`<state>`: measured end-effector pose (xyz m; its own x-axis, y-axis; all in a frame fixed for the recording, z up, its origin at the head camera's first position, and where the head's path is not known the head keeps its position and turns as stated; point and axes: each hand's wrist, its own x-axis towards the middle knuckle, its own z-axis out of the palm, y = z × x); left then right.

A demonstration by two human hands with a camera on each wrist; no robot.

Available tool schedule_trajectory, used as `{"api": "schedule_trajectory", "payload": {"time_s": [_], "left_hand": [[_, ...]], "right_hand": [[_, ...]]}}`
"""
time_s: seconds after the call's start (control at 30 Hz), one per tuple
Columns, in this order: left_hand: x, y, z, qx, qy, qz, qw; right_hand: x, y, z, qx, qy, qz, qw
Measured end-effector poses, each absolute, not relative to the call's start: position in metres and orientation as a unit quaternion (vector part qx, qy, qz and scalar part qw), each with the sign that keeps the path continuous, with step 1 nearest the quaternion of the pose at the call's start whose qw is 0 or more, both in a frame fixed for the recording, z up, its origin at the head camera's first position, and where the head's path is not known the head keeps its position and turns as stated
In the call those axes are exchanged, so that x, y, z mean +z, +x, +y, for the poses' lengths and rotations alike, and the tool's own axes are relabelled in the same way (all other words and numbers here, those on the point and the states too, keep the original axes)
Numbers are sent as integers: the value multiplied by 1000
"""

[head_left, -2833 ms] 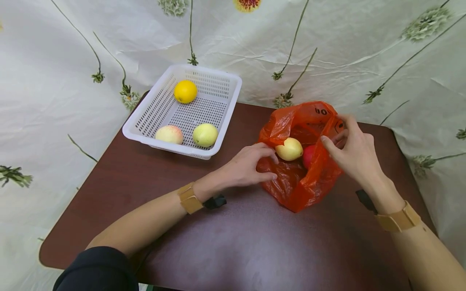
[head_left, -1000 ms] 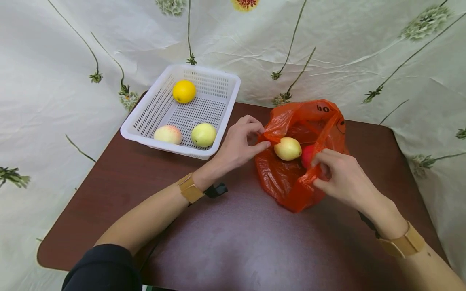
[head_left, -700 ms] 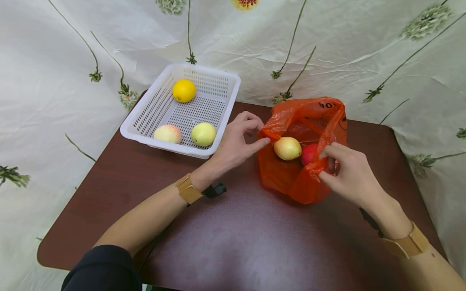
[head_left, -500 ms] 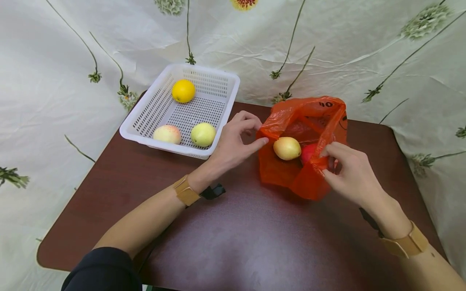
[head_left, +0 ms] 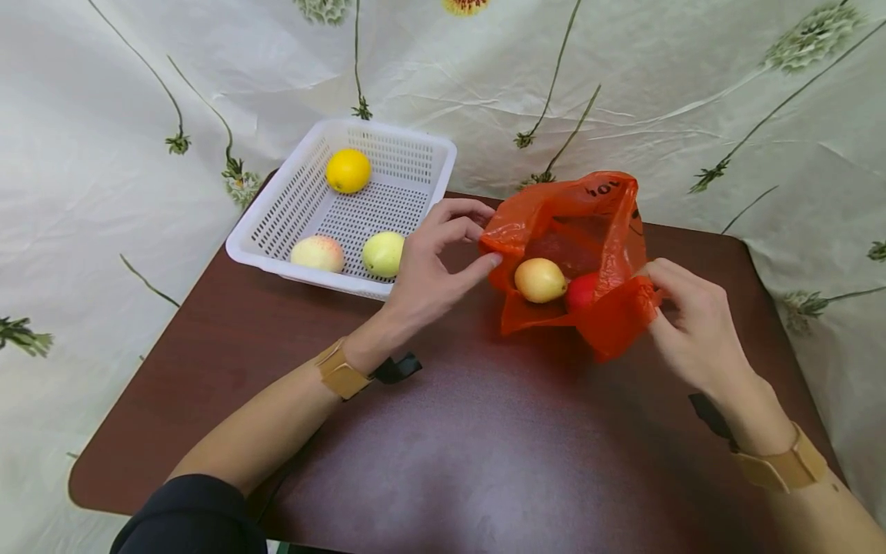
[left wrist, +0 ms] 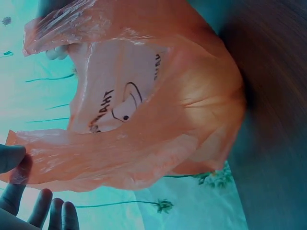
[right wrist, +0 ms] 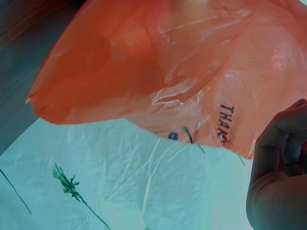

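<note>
An orange-red plastic bag (head_left: 612, 319) with its mouth spread stands on the right half of the table. Inside lie a yellow pear-like fruit (head_left: 540, 280) and a red round fruit (head_left: 581, 292), side by side. My left hand (head_left: 432, 265) pinches the bag's left edge between thumb and index finger, the other fingers loose, as the left wrist view shows. At the opposite edge my right hand (head_left: 695, 319) pinches the plastic with its fingers curled. Printed letters and a smiling face show on the bag (left wrist: 129, 110) in the left wrist view.
A white perforated basket (head_left: 277, 265) stands to the left, close to my left hand. It holds an orange (head_left: 348, 171), a pinkish peach (head_left: 318, 254) and a yellow-green fruit (head_left: 382, 254). Behind the dark red-brown table (head_left: 443, 431) hangs a flower-printed sheet (head_left: 443, 92).
My left hand came to the bag's left edge and my right hand slid down its right edge, then outward. The bag's near part has risen and its mouth is spread wider.
</note>
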<state>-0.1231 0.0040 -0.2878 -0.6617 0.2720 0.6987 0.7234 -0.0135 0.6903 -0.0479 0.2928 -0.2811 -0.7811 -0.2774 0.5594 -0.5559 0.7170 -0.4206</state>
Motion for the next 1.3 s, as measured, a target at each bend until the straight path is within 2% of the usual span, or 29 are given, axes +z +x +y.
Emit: {"api": "schedule_trajectory", "payload": {"time_s": [0.13,0.4,0.7,0.8,1.17,1.3], "left_hand": [[-282,-120,1,-620,-379,-658,195],[-270,-112,-8,-621,-398,-640,214],[-254,-100,-20,-629,-398,-623,241],[-248,-98,-23,-633,-410,-613,235],[-233,-88,-31,-668,-428,-571,210],[-226,-82,-35,-681,-428,-557,207]], "right_hand": [[-264,-40,282,324,236,-882,247],[-259,-38,281,385,225,-855,266],[-254,-32,283,566,163,-785,190],[-253,-32,284,617,163,-749,180],[-244,-35,280,671,219,-673,221],[-242,-37,279,691,220,-655,214]]}}
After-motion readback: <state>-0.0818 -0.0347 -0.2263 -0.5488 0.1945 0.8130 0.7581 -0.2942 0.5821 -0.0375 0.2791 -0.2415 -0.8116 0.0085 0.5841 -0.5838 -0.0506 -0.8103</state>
